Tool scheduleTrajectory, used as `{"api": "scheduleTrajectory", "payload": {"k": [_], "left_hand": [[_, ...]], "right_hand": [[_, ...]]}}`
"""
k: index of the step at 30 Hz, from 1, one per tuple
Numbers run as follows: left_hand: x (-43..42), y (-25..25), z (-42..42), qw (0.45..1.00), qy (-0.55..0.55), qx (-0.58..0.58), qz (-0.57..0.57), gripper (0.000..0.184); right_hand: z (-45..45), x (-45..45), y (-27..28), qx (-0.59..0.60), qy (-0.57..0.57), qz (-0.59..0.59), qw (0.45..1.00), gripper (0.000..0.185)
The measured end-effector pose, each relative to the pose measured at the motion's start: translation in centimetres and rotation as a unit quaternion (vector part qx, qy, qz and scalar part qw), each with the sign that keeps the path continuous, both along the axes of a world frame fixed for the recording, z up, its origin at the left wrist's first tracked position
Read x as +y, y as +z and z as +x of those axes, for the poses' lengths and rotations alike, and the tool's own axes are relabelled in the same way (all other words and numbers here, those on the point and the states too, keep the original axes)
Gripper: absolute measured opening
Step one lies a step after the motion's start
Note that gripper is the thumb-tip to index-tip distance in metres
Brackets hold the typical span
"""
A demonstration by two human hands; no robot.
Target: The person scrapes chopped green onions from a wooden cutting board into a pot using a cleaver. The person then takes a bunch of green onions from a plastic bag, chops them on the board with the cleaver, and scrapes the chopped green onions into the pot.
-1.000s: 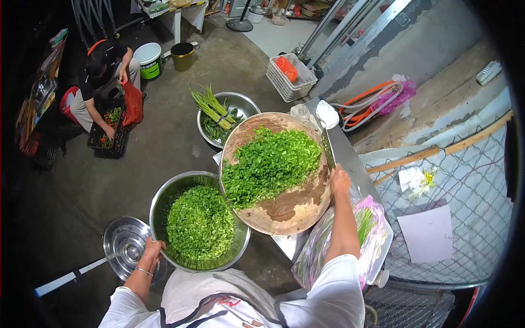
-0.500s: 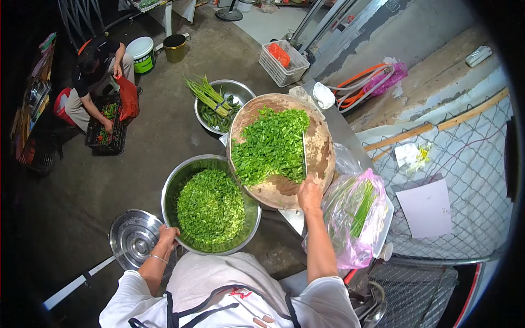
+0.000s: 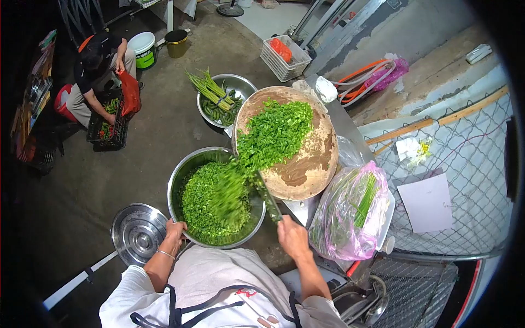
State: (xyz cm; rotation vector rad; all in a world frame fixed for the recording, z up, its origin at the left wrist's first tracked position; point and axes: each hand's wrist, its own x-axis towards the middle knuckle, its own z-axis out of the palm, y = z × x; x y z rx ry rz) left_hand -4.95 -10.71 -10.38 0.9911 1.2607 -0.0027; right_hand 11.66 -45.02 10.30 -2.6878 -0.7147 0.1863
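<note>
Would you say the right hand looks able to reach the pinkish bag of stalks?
Probably yes: the right hand is near the pinkish bag with nothing visible between them, though the knife it holds may hinder a grasp.

No wording can be read for certain. In the upper left of the frame, a white bucket [image 3: 141, 42] carries a green label [image 3: 145, 60] with characters too small to make out; at bottom centre, the apron's [image 3: 216, 268] red mark [image 3: 246, 292] is equally unreadable.

Falling greens [image 3: 232, 192] motion-blurred. Knife [image 3: 268, 197] handle hidden inside right hand [image 3: 293, 236]. Far black stand [image 3: 229, 10] cut by top edge.
</note>
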Motion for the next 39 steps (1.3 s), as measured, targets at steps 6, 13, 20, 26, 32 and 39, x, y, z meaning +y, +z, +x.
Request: {"api": "scheduleTrajectory", "payload": {"k": [6,13,20,26,32,39], "left_hand": [[-0.3,0.9,0.1,0.999,0.026,0.016,0.014,0.04],[-0.8,2.0,-0.1,0.998,0.013,0.058,0.026,0.047],[-0.7,-1.4,-1.2,0.995,0.019,0.088,0.048,0.027],[0.0,-2.0,-0.2,0.995,0.041,0.079,0.046,0.025],[1.4,-0.8,0.6,0.995,0.014,0.086,0.042,0.031],[1.7,-2.3,0.1,0.997,0.019,0.072,0.006,0.034]], "right_hand": [[16.6,-5.5,1.7,-0.113,-0.101,0.037,0.988,0.019],[39.9,-4.7,-1.7,-0.121,-0.178,-0.079,0.973,0.032],[46.2,1.3,-3.0,-0.111,-0.039,-0.048,0.992,0.032],[45.7,4.8,-1.7,-0.118,0.148,-0.039,0.981,0.03],[40.5,9.1,-0.2,-0.044,0.277,-0.037,0.959,0.032],[30.9,15.4,0.4,-0.041,0.463,-0.028,0.885,0.034]]}}
